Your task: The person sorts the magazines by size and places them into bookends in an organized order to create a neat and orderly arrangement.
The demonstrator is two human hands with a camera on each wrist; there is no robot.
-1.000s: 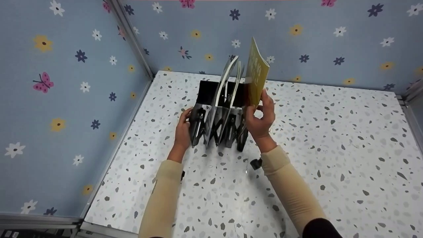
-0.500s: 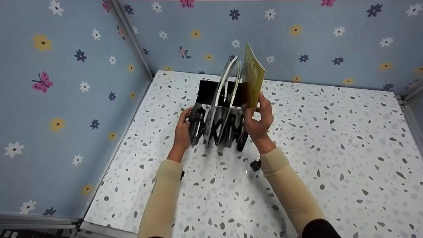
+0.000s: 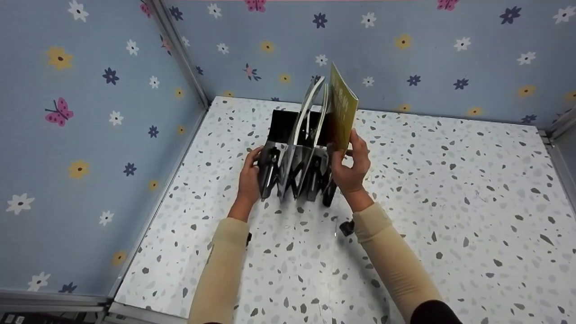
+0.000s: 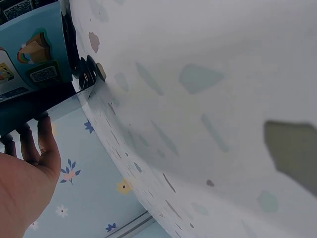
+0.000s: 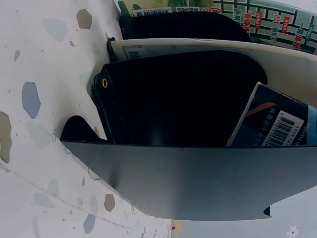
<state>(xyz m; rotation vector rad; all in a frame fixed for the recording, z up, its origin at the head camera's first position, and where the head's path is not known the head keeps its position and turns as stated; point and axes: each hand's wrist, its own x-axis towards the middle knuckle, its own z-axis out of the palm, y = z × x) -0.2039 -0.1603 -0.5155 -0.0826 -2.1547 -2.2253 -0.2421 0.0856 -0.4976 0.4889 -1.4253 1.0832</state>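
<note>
A black expandable book rack (image 3: 282, 126) stands on the table with several thin books upright between its dividers. My left hand (image 3: 249, 179) rests against the rack's left end panel; in the left wrist view its fingers (image 4: 47, 141) touch that dark panel. My right hand (image 3: 352, 170) pinches a yellow book (image 3: 343, 110) by its near edge, between thumb and fingers, upright at the rack's right end. The book's lower part is hidden by the hand and rack. In the right wrist view, a dark blue book corner with a barcode (image 5: 280, 126) sits inside the end panel (image 5: 193, 181).
The rack stands on a white speckled table (image 3: 459, 216). A blue flowered wall (image 3: 432, 58) rises behind it, and another flowered wall (image 3: 90, 144) is at left, meeting at a metal corner post (image 3: 180, 54). White-edged books (image 3: 308, 108) fill the middle slots.
My right hand has moved the yellow book left and lower, closer to the other books in the rack. My left hand and the rack have stayed in place.
</note>
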